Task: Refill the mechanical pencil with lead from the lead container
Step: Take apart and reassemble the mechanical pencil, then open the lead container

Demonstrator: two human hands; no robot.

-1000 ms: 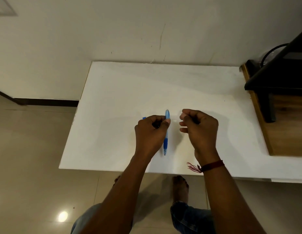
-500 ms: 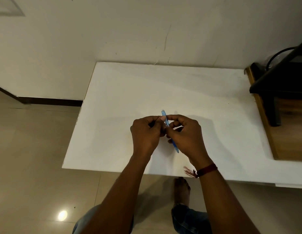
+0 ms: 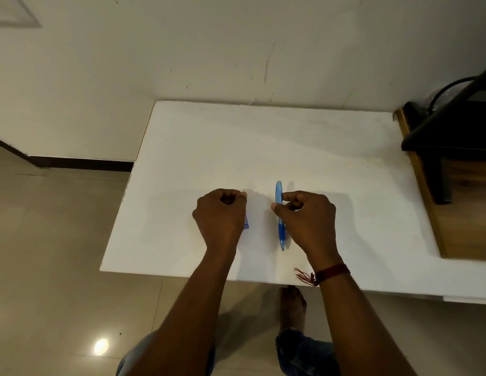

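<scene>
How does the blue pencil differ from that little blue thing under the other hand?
The mechanical pencil is long and slim; the lead container looks short and boxy. The pencil shows almost whole, pinched by the right hand; the container is mostly hidden in the left hand, only a corner showing. Both are blue.

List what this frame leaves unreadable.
Head view only.
- The small blue lead container, mostly under the left hand: open or closed unclear.
- Any lead between the left fingers: too thin to see.
- The translucent blue mechanical pencil pinched by the right hand: cap state too small.
- The black stand: cut by right edge.
</scene>
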